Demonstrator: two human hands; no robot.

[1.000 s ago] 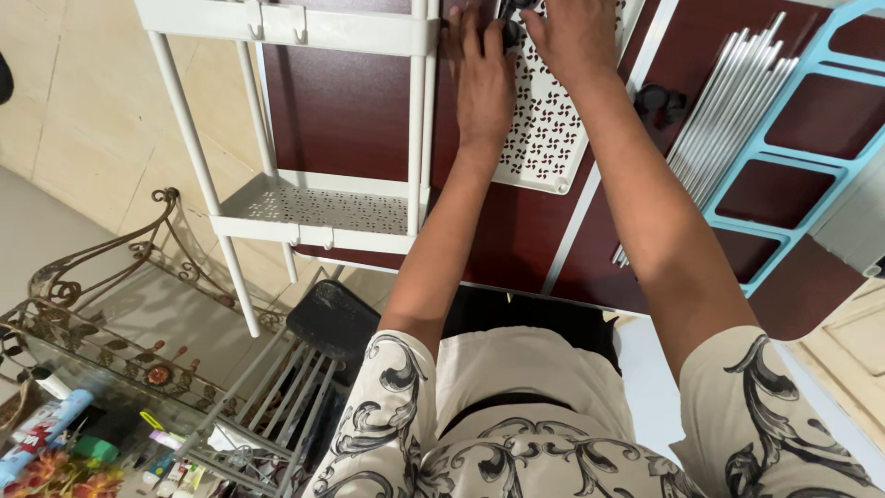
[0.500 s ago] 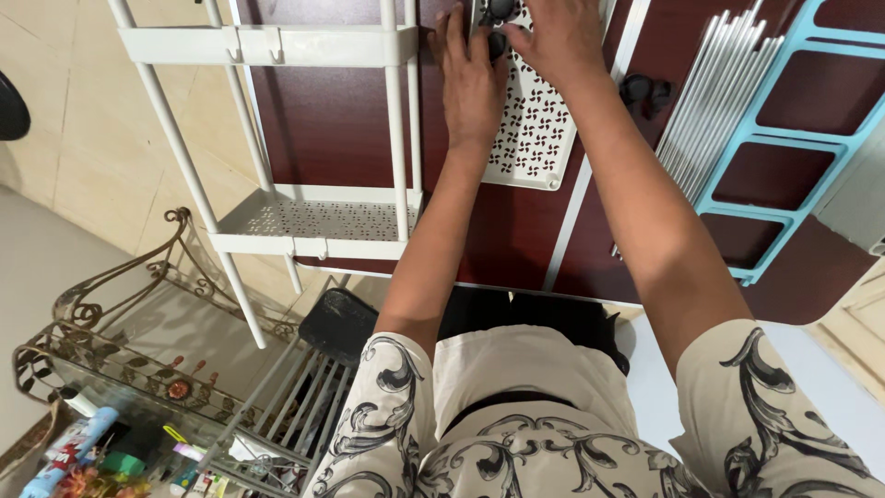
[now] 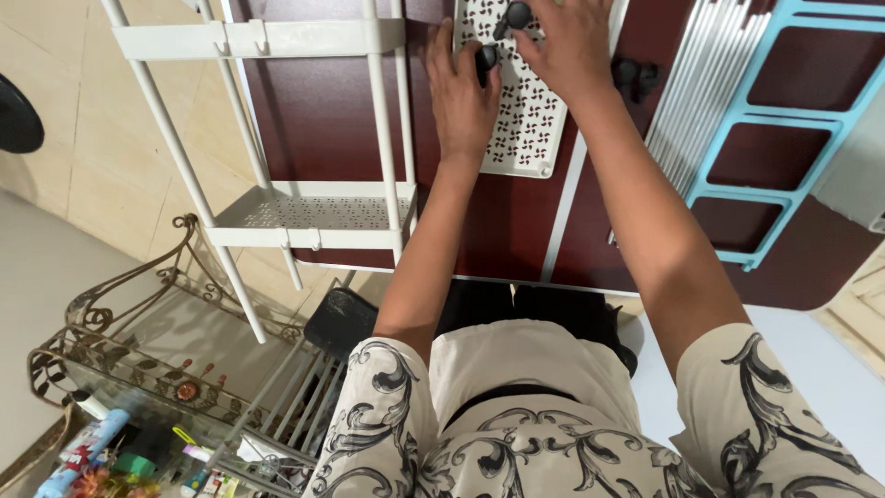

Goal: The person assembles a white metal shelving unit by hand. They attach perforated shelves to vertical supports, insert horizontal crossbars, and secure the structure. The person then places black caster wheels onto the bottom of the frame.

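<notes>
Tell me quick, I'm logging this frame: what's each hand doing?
Left hand: closed on a black caster wheel against the white perforated shelf panel.
Right hand: closed on another black caster.

Single head-worn view, aimed steeply down. Close over the dark red table and the wearer's forearms.

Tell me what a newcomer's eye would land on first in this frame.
Most likely the two bare arms reaching up the middle to a white perforated panel on the dark red table, the left hand and right hand each at a black knob. Next, the white shelf rack lying at left and the light blue frame at right.
</notes>
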